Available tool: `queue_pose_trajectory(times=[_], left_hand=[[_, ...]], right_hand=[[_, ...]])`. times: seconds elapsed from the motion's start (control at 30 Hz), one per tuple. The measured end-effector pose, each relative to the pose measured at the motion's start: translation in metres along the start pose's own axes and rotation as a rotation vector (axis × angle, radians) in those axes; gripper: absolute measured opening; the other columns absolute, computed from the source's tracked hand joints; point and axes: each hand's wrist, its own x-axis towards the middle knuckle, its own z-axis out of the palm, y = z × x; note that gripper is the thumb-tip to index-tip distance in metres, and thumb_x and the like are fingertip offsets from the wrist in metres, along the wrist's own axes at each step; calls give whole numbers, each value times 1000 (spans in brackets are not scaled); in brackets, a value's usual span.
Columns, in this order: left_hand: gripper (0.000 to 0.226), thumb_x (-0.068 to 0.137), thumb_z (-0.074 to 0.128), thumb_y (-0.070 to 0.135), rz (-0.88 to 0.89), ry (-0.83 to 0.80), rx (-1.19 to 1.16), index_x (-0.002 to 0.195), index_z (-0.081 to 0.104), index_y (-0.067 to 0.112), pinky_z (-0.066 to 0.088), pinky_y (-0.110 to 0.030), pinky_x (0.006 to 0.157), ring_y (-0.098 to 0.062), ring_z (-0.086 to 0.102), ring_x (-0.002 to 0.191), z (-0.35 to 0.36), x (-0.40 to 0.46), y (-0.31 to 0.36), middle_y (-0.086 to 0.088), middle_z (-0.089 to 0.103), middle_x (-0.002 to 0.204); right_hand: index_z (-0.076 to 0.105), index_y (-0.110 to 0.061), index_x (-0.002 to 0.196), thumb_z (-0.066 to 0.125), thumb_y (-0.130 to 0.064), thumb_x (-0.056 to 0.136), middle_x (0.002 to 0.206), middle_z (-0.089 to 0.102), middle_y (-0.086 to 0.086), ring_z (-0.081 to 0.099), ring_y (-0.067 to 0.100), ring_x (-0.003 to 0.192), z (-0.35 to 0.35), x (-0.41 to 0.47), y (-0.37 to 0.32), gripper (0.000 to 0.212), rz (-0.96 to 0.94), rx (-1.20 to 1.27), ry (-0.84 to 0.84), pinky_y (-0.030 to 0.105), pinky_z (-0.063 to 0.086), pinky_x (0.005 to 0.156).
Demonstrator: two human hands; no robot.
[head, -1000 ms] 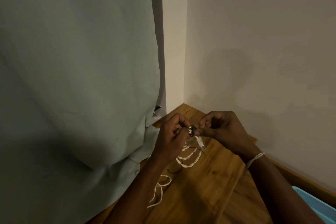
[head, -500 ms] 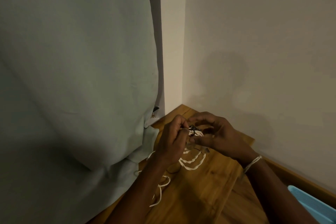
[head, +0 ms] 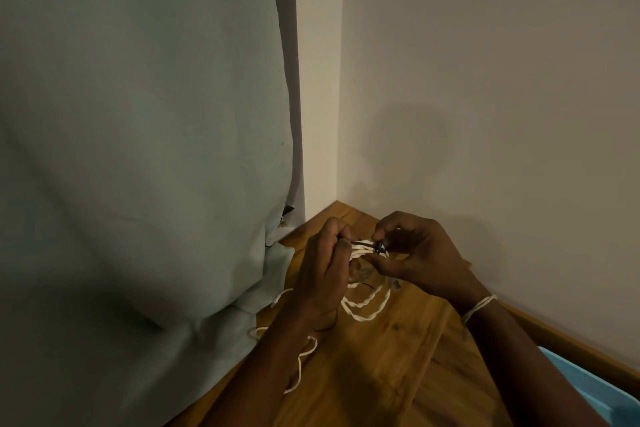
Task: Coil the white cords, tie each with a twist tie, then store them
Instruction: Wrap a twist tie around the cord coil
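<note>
Twisting a dark twist tie (head: pixel 379 247) around the coiled cord (head: pixel 362 249), left hand (head: pixel 323 274) grips, right hand (head: pixel 415 258) pinches; loose cords (head: pixel 365 308) lower centre on the bench (head: pixel 381 357) await coiling, storing.

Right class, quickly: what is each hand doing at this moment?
Left hand: closed, gripping the coiled white cord.
Right hand: closed, pinching the dark twist tie wrapped round that cord.

Dim, warm, yellowish light overall; source not in view. Brightest patch is the wall strip (head: pixel 318 80) at 12 o'clock. My hands throw a soft, broad shadow on the right wall (head: pixel 485 114) toward 2 o'clock. Tabletop (head: pixel 398 357) at 6 o'clock reads murky. Curtain (head: pixel 138 149) darkens toward 8 o'clock. Fine detail is soft and noisy; straight edges bow slightly at the frame borders.
</note>
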Motion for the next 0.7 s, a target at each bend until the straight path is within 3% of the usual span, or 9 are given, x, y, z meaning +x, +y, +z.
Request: queue_pose_trajectory(times=[0.13,0.2,0.4,0.47,0.6,0.7], left_hand=[[28,89,33,47,-7,4,-14,92,52,27,44,-22,57,-18,57,73,0,-3,-1,0,59,80],[27,91,34,42,21,8,-34,93,54,25,49,-20,59,-12,61,74,-2,-5,5,1,62,82],[26,104,32,6,-172,36,-269,97,56,13,57,-33,84,-14,71,94,-21,-9,-3,10,74,97],[26,104,32,5,-208,5,-278,94,55,14,56,-31,82,-13,71,94,-20,-15,-6,14,74,96],[25,96,41,22,-212,-31,-340,103,57,5,57,-40,86,-23,70,102,-15,-18,-7,-5,73,109],[23,88,45,21,-231,-103,-405,97,57,2,58,-37,82,-25,70,100,-14,-18,-3,-9,73,106]], right_hand=[[68,-7,93,86,-6,72,91,69,4,72,21,80,-6,-2,-6,27,1,-62,29,37,63,71],[68,-6,92,85,1,71,91,71,5,72,22,80,-10,-4,-9,29,20,-62,35,37,62,70],[70,-8,83,83,9,70,83,76,8,74,26,77,-36,-11,-17,25,55,-51,168,42,62,70],[72,-13,83,83,6,71,82,76,5,74,23,76,-36,-12,-21,25,73,-104,139,39,62,69],[73,-14,85,84,0,73,83,77,1,75,20,76,-30,-20,-22,21,107,-128,131,41,63,70],[73,-11,87,83,-5,75,84,77,-1,75,19,77,-30,-26,-21,17,116,-163,122,39,63,70]])
